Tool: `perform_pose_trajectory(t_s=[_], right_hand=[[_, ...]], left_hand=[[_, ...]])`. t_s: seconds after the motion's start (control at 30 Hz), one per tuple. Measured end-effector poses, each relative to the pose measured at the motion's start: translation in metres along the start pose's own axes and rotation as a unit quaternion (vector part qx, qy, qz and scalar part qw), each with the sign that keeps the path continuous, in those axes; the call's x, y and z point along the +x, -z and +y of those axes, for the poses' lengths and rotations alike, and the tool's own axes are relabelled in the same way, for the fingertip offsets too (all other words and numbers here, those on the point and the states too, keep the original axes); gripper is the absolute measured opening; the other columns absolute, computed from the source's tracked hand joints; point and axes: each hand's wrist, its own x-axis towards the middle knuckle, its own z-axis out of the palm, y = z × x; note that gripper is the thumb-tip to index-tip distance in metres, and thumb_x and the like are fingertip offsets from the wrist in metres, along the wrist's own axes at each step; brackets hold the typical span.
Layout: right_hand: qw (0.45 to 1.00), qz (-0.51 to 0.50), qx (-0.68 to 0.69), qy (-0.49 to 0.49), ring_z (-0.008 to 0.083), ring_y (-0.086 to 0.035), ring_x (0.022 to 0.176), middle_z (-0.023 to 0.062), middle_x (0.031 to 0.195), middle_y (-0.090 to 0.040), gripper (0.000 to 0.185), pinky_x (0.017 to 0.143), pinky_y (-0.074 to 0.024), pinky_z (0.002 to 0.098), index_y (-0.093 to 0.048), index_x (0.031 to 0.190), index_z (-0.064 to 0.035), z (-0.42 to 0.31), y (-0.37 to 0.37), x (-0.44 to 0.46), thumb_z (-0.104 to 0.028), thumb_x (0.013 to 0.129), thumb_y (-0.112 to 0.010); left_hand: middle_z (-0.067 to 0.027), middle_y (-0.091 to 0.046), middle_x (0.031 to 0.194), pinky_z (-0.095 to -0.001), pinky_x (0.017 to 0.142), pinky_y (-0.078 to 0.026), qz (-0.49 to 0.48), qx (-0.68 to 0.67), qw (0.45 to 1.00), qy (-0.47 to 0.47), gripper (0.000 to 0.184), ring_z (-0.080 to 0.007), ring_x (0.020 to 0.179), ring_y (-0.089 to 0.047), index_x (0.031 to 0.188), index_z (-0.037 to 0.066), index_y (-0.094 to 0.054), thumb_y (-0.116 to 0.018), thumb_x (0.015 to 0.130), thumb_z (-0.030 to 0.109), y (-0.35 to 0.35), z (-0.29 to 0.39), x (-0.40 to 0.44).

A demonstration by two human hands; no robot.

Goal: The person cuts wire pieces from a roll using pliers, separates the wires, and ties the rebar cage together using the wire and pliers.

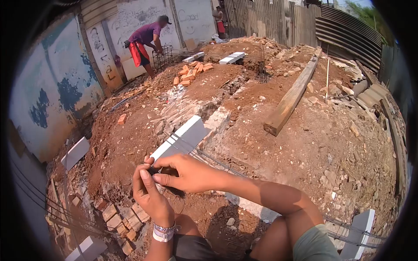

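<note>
My left hand, with beads and a white band at its wrist, is closed with thumb and fingers pinched together. My right hand is closed too and meets it at the fingertips. Between them shows a small dark thing, mostly covered by the fingers; its kind cannot be made out. Just beyond my hands a white block lies on the soil. Thin steel bars pass over this block and run behind my right forearm.
More white blocks lie left and right. Loose bricks are at lower left, a brick pile farther off. A long timber beam crosses the dirt mound. Another person bends over a rebar cage by the wall.
</note>
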Motion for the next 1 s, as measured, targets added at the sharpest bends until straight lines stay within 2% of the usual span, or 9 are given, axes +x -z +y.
perform_pose_trajectory(t_s=[0.03,0.23,0.33,0.43,0.57,0.67,0.73,0.8,1.0], right_hand=[[0.998,-0.027,0.056,-0.002,0.0171,-0.065,0.083,0.0159,0.100,-0.068,0.038,0.073,-0.0510,0.0345,-0.059,0.118,0.0041,-0.003,0.004,-0.003,-0.027,0.096,-0.061],[0.986,-0.004,0.167,0.013,0.0206,-0.064,0.096,0.0179,0.103,-0.068,0.038,0.079,-0.0516,0.0369,-0.061,0.115,0.0059,0.005,0.007,-0.010,-0.026,0.095,-0.062],[0.998,0.030,0.031,0.046,0.0202,-0.064,0.094,0.0170,0.103,-0.068,0.041,0.081,-0.0511,0.0366,-0.061,0.114,0.0061,0.007,0.011,-0.010,-0.030,0.094,-0.064],[1.000,-0.017,0.009,0.019,0.0166,-0.064,0.091,0.0145,0.097,-0.070,0.042,0.081,-0.0511,0.0350,-0.065,0.109,0.0057,0.007,0.023,-0.006,-0.034,0.093,-0.065],[0.997,-0.033,0.066,-0.031,0.0108,-0.061,0.080,0.0064,0.084,-0.069,0.039,0.073,-0.0513,0.0304,-0.069,0.099,0.0052,0.021,0.033,0.002,-0.033,0.092,-0.068],[0.997,-0.025,0.067,-0.008,0.0090,-0.058,0.074,0.0026,0.081,-0.067,0.036,0.068,-0.0496,0.0283,-0.069,0.099,0.0041,0.030,0.029,0.006,-0.031,0.091,-0.069],[0.985,-0.070,0.144,-0.065,0.0070,-0.059,0.073,0.0040,0.083,-0.068,0.031,0.065,-0.0496,0.0247,-0.071,0.097,0.0024,0.025,0.029,0.007,-0.028,0.090,-0.071],[0.977,-0.041,0.199,-0.059,0.0109,-0.063,0.065,0.0085,0.082,-0.070,0.035,0.059,-0.0523,0.0272,-0.071,0.094,0.0041,0.034,0.020,0.010,-0.030,0.086,-0.074],[0.977,-0.019,0.197,-0.085,0.0086,-0.062,0.065,0.0049,0.075,-0.067,0.036,0.057,-0.0473,0.0241,-0.070,0.088,-0.0009,0.045,0.017,0.013,-0.036,0.084,-0.076]], left_hand=[[-0.0169,-0.065,0.117,-0.0404,0.100,-0.045,0.009,0.001,1.000,-0.011,0.028,-0.0256,0.116,-0.058,0.112,-0.001,-0.061,-0.051,0.102,0.023,-0.006,0.004,-0.002],[-0.0216,-0.063,0.121,-0.0374,0.097,-0.048,0.039,-0.019,0.998,-0.038,0.033,-0.0244,0.111,-0.062,0.123,-0.003,-0.056,-0.054,0.100,0.021,-0.027,0.012,-0.010],[-0.0230,-0.063,0.119,-0.0371,0.097,-0.048,0.046,-0.032,0.997,-0.045,0.034,-0.0247,0.109,-0.063,0.124,-0.004,-0.055,-0.056,0.099,0.019,-0.027,0.005,-0.009],[-0.0210,-0.065,0.118,-0.0367,0.096,-0.049,0.033,-0.014,0.999,-0.031,0.031,-0.0238,0.108,-0.063,0.122,-0.003,-0.056,-0.057,0.098,0.017,-0.023,0.001,-0.007],[-0.0195,-0.067,0.113,-0.0336,0.093,-0.051,0.011,-0.017,0.999,-0.032,0.023,-0.0220,0.107,-0.064,0.114,-0.001,-0.060,-0.059,0.096,0.014,-0.020,-0.003,-0.004],[-0.0189,-0.069,0.108,-0.0337,0.090,-0.052,0.013,-0.042,0.999,-0.018,0.019,-0.0217,0.102,-0.066,0.108,0.000,-0.061,-0.064,0.094,0.012,-0.015,-0.008,-0.003],[-0.0181,-0.070,0.104,-0.0332,0.087,-0.053,0.008,-0.041,0.999,-0.005,0.017,-0.0206,0.097,-0.068,0.104,0.000,-0.061,-0.066,0.092,0.012,-0.010,-0.011,0.000],[-0.0151,-0.069,0.104,-0.0327,0.088,-0.049,0.009,-0.046,0.999,0.008,0.017,-0.0211,0.098,-0.066,0.105,0.002,-0.061,-0.064,0.093,0.013,-0.009,-0.011,0.001],[-0.0160,-0.069,0.106,-0.0329,0.090,-0.048,0.012,-0.050,0.999,0.014,0.018,-0.0207,0.099,-0.065,0.106,0.002,-0.061,-0.065,0.093,0.014,-0.008,-0.009,0.001]])
